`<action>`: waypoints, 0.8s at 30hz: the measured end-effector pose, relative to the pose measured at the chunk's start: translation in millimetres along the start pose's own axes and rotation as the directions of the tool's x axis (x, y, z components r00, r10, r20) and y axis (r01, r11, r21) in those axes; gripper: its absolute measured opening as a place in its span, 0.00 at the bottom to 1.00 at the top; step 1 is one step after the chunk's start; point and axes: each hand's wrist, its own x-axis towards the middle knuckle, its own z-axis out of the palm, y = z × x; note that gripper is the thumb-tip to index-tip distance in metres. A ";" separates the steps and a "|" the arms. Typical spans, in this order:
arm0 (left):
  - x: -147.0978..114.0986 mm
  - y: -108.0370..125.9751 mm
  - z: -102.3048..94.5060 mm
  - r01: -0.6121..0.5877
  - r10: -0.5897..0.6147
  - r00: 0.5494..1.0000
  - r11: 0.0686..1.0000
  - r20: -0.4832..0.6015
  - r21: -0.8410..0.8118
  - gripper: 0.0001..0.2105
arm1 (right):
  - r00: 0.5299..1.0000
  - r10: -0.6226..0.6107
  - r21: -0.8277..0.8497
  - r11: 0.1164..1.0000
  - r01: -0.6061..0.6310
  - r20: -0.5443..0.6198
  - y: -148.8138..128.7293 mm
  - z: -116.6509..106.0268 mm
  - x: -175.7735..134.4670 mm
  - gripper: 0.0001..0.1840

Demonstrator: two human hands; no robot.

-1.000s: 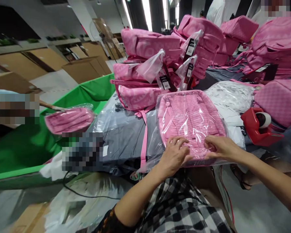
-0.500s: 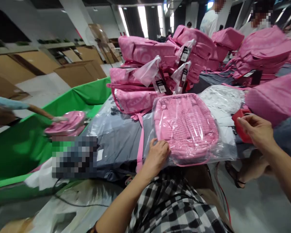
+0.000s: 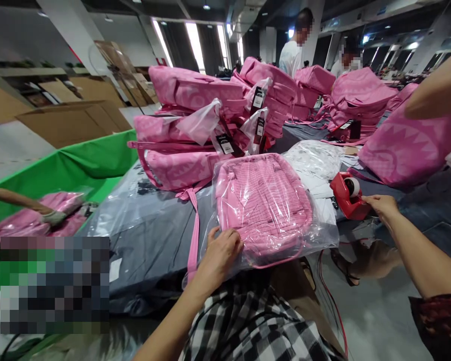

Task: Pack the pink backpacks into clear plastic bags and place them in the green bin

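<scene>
A pink backpack (image 3: pixel 265 203) lies flat inside a clear plastic bag (image 3: pixel 325 233) at the table's front edge. My left hand (image 3: pixel 222 245) is closed on the bag's near left edge, fingers curled over the film. To the right stands a red tape dispenser (image 3: pixel 349 203) with a roll of tape (image 3: pixel 352 186) in it. My right hand (image 3: pixel 384 206) pinches at the dispenser's right end; whatever is between the fingertips is too small to make out. A pink strap (image 3: pixel 193 230) hangs down left of the bag.
Stacked pink backpacks (image 3: pixel 195 87) with hang tags rise behind the bag. Clear plastic bags (image 3: pixel 315 158) lie near the dispenser. At left, a co-worker's gloved hand (image 3: pixel 54 216) rests on bagged backpacks in a green bin (image 3: pixel 71 160). Another person's arm (image 3: pixel 436 93) reaches in at right.
My view has turned right. My right hand has moved from over the dispenser to its right end, leaving the roll visible. My left hand stays on the bag. The co-worker's bagged backpack sits lower in the bin.
</scene>
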 end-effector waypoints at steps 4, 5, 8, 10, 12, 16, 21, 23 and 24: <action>2.4 -1.5 -11.8 0.068 -0.053 0.993 0.988 0.109 -0.138 0.07 | 0.994 0.077 0.080 0.994 -0.071 -0.078 -5.3 -17.3 -17.9 0.14; 3.2 -2.1 -15.2 0.079 -0.052 0.987 0.980 0.150 -0.180 0.07 | 0.992 0.087 0.110 0.991 -0.077 -0.092 -4.4 -20.3 -27.5 0.12; 5.9 -4.0 -20.9 0.098 -0.042 0.975 0.963 0.218 -0.250 0.09 | 0.986 0.141 0.223 0.967 -0.120 -0.084 2.8 -16.0 -59.7 0.16; 7.5 -4.4 -20.7 0.111 -0.054 0.973 0.962 0.223 -0.251 0.09 | 0.985 0.173 0.327 0.932 -0.156 -0.022 6.1 -3.9 -76.2 0.23; 8.3 -3.2 -19.9 0.129 -0.070 0.969 0.961 0.236 -0.246 0.08 | 0.984 0.153 0.427 0.887 -0.176 0.088 2.7 8.1 -86.3 0.30; 8.8 3.5 -23.6 0.172 -0.096 0.957 0.949 0.275 -0.264 0.08 | 0.957 0.010 0.565 0.805 -0.180 0.291 -32.5 14.3 -103.2 0.37; 14.9 5.8 -31.3 0.181 -0.083 0.947 0.937 0.311 -0.298 0.07 | 0.890 -0.309 0.737 0.674 -0.044 0.336 -125.8 13.3 -143.8 0.29; 16.3 4.8 -32.6 0.181 -0.081 0.946 0.936 0.315 -0.303 0.08 | 0.673 -0.576 0.685 0.716 0.139 0.465 -172.0 26.2 -163.0 0.25; 16.5 4.1 -32.8 0.181 -0.079 0.945 0.934 0.316 -0.307 0.08 | 0.477 -0.677 0.642 0.719 0.266 0.561 -194.3 37.3 -170.9 0.24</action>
